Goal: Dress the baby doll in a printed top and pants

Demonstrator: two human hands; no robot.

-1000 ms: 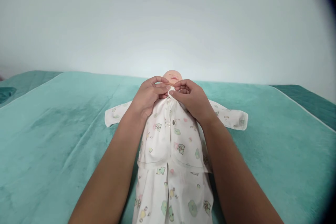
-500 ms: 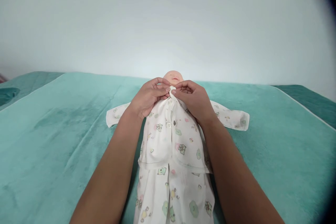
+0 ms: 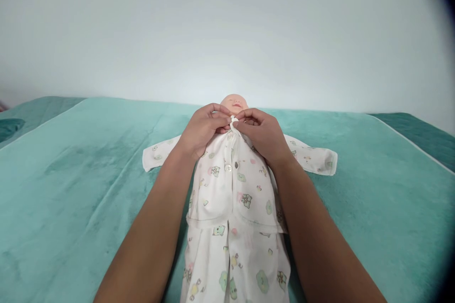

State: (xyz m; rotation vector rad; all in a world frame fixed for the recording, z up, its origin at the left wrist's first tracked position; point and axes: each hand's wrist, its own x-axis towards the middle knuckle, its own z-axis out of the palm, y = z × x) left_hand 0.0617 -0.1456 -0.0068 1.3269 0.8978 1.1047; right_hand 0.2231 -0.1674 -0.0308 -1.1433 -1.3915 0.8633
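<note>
A baby doll [image 3: 234,101] lies on its back in a white printed jacket [image 3: 213,199] and matching trousers [image 3: 252,265]. At the doll's neck, my left hand [image 3: 204,128] pinches the left side of the jacket's collar. My right hand [image 3: 261,132] pinches the collar's other edge between thumb and index finger, close beside the left fingertips. The collar edges bunch up between the two hands. Lower on the front, a button [image 3: 228,167] sits beside a buttonhole, unfastened. Whatever lies right under my fingertips is hidden.
The doll rests on a teal plush blanket [image 3: 88,175] with a fold line on the left. Both jacket sleeves stretch out sideways on it. A white wall [image 3: 227,33] rises behind the far edge. Darker teal cloth [image 3: 415,135] shows at the right.
Both hands stay at the collar. The fingertips have shifted slightly, and the collar cloth between them is pinched into a smaller bunch. The doll lies as before.
</note>
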